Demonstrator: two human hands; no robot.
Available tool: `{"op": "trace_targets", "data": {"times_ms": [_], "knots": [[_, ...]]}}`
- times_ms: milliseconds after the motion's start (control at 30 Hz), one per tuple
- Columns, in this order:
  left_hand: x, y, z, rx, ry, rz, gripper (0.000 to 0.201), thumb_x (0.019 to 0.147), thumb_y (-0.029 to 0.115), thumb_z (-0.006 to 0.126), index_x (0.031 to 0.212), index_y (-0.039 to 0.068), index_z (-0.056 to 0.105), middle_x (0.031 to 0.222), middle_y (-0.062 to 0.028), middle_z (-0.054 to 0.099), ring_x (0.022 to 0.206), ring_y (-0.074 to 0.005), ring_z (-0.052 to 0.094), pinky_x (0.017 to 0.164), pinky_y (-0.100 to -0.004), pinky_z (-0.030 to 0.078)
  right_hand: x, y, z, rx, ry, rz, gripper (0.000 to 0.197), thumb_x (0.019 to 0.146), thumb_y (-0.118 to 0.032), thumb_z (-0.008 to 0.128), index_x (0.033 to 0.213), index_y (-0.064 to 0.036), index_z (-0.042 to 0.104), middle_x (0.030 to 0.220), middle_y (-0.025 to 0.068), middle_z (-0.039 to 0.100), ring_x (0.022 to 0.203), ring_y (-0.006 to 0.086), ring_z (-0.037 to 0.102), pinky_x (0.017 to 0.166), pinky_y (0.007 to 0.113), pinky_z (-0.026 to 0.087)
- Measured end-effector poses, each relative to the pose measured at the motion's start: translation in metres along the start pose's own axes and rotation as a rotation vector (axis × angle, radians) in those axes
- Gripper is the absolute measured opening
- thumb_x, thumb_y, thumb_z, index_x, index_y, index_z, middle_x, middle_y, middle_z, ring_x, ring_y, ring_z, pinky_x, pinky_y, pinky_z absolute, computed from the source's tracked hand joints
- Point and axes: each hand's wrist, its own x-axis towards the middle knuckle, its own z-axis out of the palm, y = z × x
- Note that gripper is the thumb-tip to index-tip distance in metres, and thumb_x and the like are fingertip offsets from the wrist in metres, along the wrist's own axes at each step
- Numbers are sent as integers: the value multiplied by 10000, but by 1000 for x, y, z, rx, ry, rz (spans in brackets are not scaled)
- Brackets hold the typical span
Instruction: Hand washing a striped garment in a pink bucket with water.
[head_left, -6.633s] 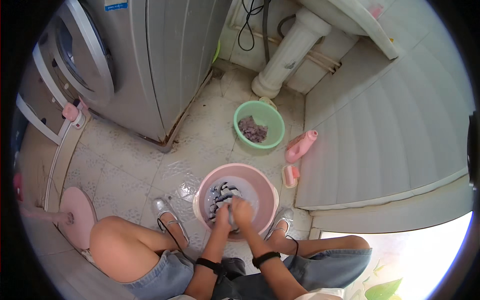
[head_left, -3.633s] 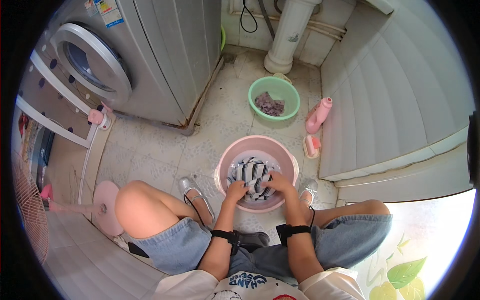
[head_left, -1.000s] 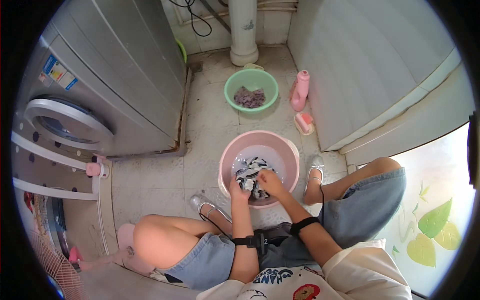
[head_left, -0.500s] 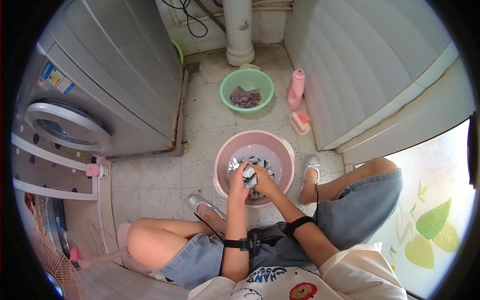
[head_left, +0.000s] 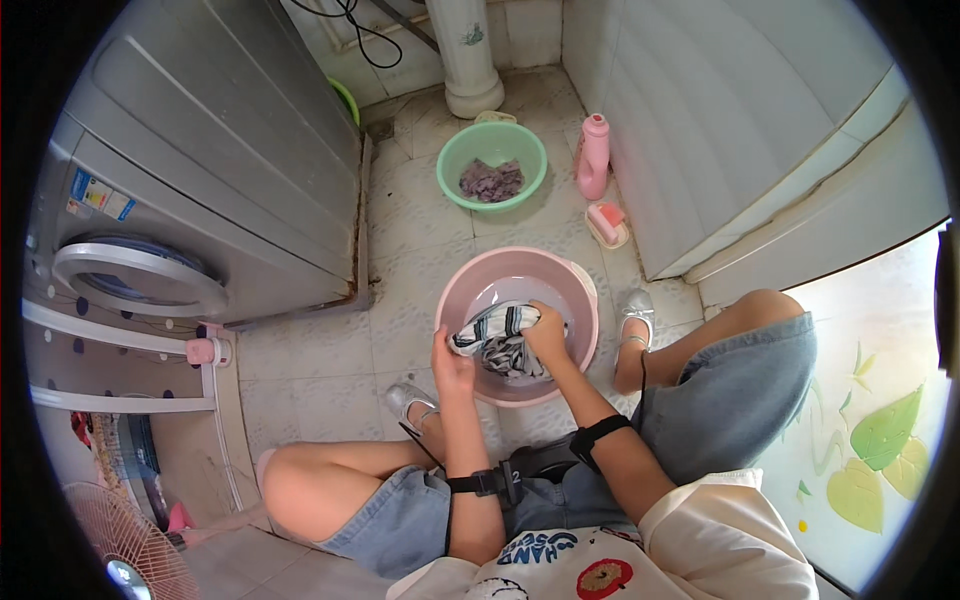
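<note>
A wet striped cloth garment point(head_left: 497, 322) in white, black and grey stretches between my two hands over the pink basin point(head_left: 448, 292). My left hand point(head_left: 453, 362) grips its left end near the basin's left rim. On the other side my right hand point(head_left: 546, 332) is closed round the right end. The lower folds of the cloth hang into the water, bunched on the basin's bottom. Some of my left fingers are hidden behind the fabric.
Beyond the basin stands a green basin point(head_left: 447, 172) with a purplish cloth point(head_left: 491, 181) in it. A pink bottle point(head_left: 593, 160) and a soap dish with pink soap point(head_left: 607, 224) are by the right wall. At left are a washing machine point(head_left: 230, 150) and a fan point(head_left: 130, 545).
My hands have moved apart, and the cloth that was bunched between them is now spread out in a strip. The view has shifted slightly.
</note>
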Motion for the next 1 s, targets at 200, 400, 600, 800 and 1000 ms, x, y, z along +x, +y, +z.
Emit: {"op": "trace_targets", "data": {"times_ms": [200, 400, 600, 800, 1000], "knots": [[-11, -8, 4, 1108, -110, 553, 406, 715, -14, 466, 1118, 19, 497, 1053, -136, 544, 1039, -249, 487, 921, -348, 352, -5, -33, 7, -169, -51, -67, 306, 553, -117, 624, 844, -25, 607, 745, 198, 593, 705, 361, 575, 639, 406, 450], [-33, -44, 24, 1375, -362, 523, 536, 696, -31, 410, 1229, 25, 397, 1107, -175, 515, 1071, -264, 473, 931, -343, 337, 7, -9, 7, -2, -48, 1, 410, 563, -67, 565, 964, 15, 577, 950, 198, 556, 923, 342, 515, 823, 369, 396], [-52, -49, 39, 1214, -419, 420, 568, 663, 17, 594, 1200, 25, 409, 1075, -101, 533, 1009, -205, 499, 872, -302, 380, 6, -50, -5, 154, -107, -187, 485, 545, 6, 502, 1028, 19, 552, 1068, 170, 536, 1033, 323, 479, 920, 346, 340], [-27, -43, 19, 1118, -277, 470, 550, 654, 60, 649, 1158, 1, 436, 1097, -129, 514, 1007, -218, 508, 860, -318, 391, -14, -97, 1, 315, -366, -132, 257, 629, 73, 482, 865, -14, 540, 830, 97, 608, 779, 137, 562, 728, 249, 430], [-10, -50, 0, 1153, -200, 600, 445, 674, 83, 631, 1097, 33, 499, 1004, -87, 576, 938, -198, 548, 813, -314, 418, -12, -67, 14, 688, -471, 168, 358, 590, 110, 426, 924, 8, 505, 866, 100, 612, 840, 157, 569, 756, 259, 431]]}}
